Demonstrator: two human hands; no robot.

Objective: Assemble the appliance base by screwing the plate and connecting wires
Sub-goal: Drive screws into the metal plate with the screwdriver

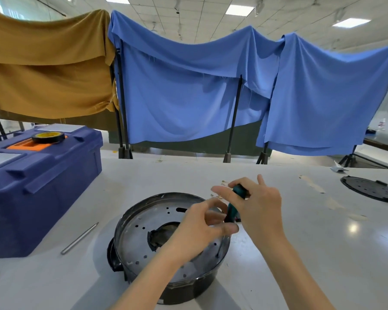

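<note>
My right hand [259,205] grips the green handle of a screwdriver [239,190]. The thumb and the first fingers are curled round the handle, and the little finger sticks up free. The tool stands almost upright, a little tilted, with its tip pointing down to the right edge of the plate; the tip itself is hidden behind my fingers.

My left hand [203,222] is just beside the lower part of the screwdriver. Its fingers are bent toward the shaft, but they are blurred, so I cannot tell if they pinch the shaft, a screw, or nothing.

Under both hands is the appliance base [188,289], a round black body that stands on the white table [323,247] near me. The grey metal plate [139,233] lies inside its rim, with many small holes and a big opening in the middle.

To the left of the base a thin metal rod [80,238] lies on the table. Further left stands a blue toolbox [38,186], with a roll of black tape [48,137] on its lid. Far to the right lies a black round cover [372,189]. Behind the table hang a blue cloth [188,90] and a mustard cloth [47,63].
</note>
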